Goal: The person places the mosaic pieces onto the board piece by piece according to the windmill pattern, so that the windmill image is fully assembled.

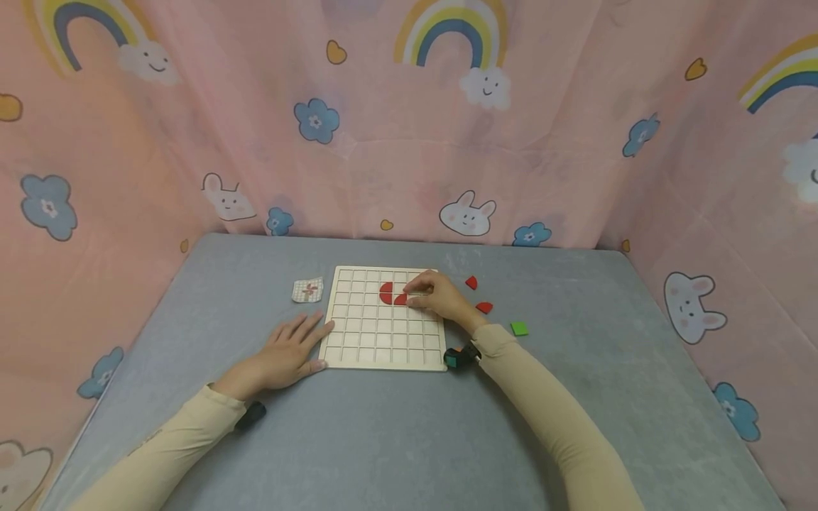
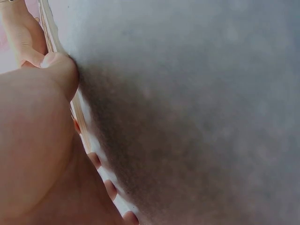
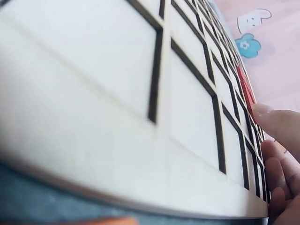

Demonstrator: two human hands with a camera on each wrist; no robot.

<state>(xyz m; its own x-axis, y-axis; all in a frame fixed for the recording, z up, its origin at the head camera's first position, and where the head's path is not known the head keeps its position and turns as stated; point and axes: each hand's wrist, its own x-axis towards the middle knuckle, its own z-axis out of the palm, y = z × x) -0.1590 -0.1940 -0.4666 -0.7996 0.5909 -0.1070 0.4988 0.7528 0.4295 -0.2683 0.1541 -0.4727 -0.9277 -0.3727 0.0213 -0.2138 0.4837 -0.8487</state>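
A pale wooden grid board (image 1: 364, 339) lies on the grey table, with red quarter-circle pieces (image 1: 386, 292) set in its cells. My right hand (image 1: 441, 297) reaches over the board's right side, thumb and index finger bent about a red piece (image 1: 400, 299) beside the others. In the right wrist view the thumb (image 3: 276, 124) meets the red edge (image 3: 247, 91), while the other fingers curl below it. My left hand (image 1: 289, 353) lies with fingers spread on the table, its thumb and index fingertips against the board's left edge.
Left of the board is a small paper card (image 1: 307, 290) with a red pattern on a grid. Two loose red pieces (image 1: 471, 282) and a green square (image 1: 519, 328) lie to the right. A pink patterned cloth (image 1: 396, 163) hangs behind the table.
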